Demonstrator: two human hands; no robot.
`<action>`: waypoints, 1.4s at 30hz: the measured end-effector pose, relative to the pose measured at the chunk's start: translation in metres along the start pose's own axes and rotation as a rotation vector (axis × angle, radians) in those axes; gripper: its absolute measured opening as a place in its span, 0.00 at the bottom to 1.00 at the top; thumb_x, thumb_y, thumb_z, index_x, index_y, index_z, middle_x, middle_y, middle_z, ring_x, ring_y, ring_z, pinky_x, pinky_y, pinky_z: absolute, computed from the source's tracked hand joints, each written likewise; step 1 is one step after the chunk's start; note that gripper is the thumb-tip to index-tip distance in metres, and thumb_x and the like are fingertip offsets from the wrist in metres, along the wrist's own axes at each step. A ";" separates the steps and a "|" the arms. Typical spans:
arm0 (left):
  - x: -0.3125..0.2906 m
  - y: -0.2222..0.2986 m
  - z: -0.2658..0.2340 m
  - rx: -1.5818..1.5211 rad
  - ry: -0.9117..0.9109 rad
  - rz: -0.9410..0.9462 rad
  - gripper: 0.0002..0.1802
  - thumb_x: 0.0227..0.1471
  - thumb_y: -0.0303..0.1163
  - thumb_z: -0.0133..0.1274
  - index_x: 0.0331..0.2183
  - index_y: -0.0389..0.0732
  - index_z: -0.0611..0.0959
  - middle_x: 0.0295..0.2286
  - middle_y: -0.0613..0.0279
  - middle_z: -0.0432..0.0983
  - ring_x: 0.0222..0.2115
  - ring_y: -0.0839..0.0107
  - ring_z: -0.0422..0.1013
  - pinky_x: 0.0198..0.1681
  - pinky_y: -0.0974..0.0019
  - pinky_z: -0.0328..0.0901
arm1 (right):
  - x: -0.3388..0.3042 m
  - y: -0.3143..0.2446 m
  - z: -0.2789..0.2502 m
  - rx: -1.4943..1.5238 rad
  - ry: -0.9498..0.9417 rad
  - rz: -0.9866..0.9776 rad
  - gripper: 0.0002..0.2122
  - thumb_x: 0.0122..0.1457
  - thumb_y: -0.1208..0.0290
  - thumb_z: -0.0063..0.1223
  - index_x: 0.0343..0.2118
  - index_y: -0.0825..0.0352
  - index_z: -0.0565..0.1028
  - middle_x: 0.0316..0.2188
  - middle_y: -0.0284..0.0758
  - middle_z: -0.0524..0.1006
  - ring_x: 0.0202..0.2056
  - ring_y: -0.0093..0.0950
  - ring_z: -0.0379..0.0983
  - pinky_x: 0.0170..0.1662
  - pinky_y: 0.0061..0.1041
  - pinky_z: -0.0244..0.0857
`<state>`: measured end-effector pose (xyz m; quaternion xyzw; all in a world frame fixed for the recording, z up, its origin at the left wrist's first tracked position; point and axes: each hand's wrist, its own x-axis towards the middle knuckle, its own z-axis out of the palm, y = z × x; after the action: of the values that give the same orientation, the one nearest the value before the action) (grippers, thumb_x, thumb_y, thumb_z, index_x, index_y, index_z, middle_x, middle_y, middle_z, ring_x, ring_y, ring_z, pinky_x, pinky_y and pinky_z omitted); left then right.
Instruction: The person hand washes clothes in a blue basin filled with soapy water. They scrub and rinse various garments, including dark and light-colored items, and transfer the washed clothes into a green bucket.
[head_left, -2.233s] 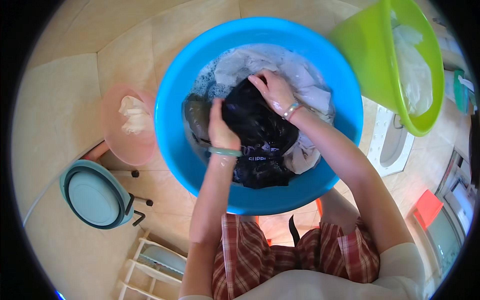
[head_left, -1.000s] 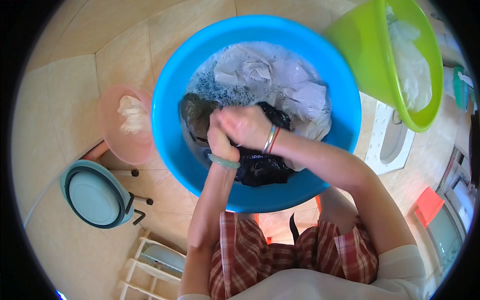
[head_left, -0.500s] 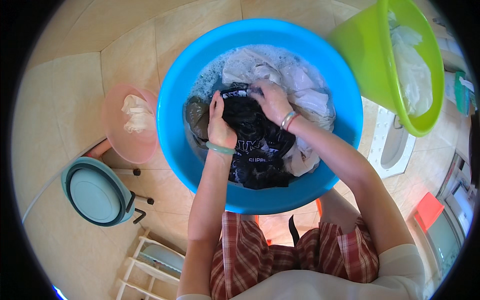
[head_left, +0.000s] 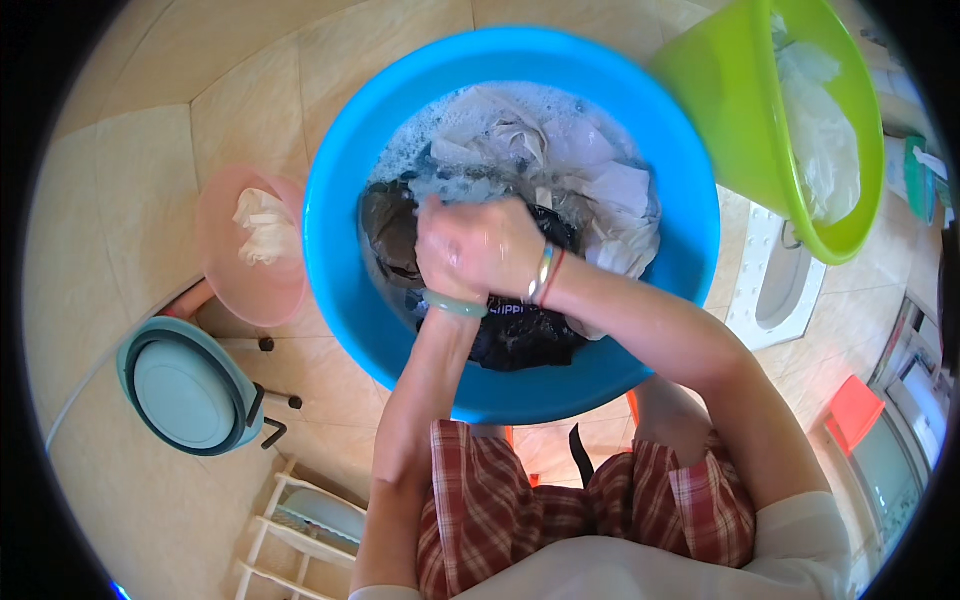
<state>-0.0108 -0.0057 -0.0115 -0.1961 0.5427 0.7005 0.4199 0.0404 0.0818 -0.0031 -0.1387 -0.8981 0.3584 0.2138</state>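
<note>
Black garment (head_left: 530, 342) sits in blue tub (head_left: 335, 255), toward near edge; tub keeps soapy water (head_left: 405, 150) around it. Left hand (head_left: 437, 258) and right hand (head_left: 503, 245) together over it, probably to press garment between; grip blurred, can't tell if clamped.

The left hand (head_left: 441, 268) is overlapped by the right hand (head_left: 503, 248), both blurred; the left forearm (head_left: 427, 385) is pointed toward one o'clock, the right forearm (head_left: 645, 320) toward ten.
</note>
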 end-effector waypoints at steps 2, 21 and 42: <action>-0.008 -0.019 0.012 0.215 0.192 0.004 0.24 0.55 0.41 0.52 0.47 0.31 0.76 0.45 0.63 0.74 0.46 0.71 0.68 0.50 0.64 0.63 | 0.008 0.052 -0.002 0.028 -0.103 0.412 0.13 0.59 0.64 0.48 0.21 0.66 0.73 0.17 0.42 0.74 0.21 0.44 0.73 0.24 0.38 0.69; 0.022 0.019 -0.012 -0.149 -0.006 -0.152 0.19 0.59 0.43 0.50 0.48 0.44 0.75 0.46 0.61 0.73 0.48 0.65 0.68 0.54 0.59 0.63 | -0.036 0.080 0.002 0.063 0.055 0.461 0.12 0.63 0.62 0.47 0.34 0.68 0.73 0.29 0.48 0.76 0.34 0.50 0.73 0.37 0.42 0.68; -0.027 0.012 0.013 -0.217 -0.155 0.183 0.17 0.62 0.47 0.44 0.44 0.46 0.75 0.38 0.62 0.72 0.39 0.71 0.69 0.45 0.66 0.65 | 0.000 -0.042 -0.009 0.114 0.061 -0.072 0.11 0.55 0.62 0.54 0.19 0.60 0.72 0.16 0.32 0.72 0.18 0.30 0.74 0.20 0.30 0.68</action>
<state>-0.0024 -0.0048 0.0200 -0.1352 0.4454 0.8033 0.3715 0.0410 0.0575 0.0317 -0.1050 -0.8738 0.3965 0.2614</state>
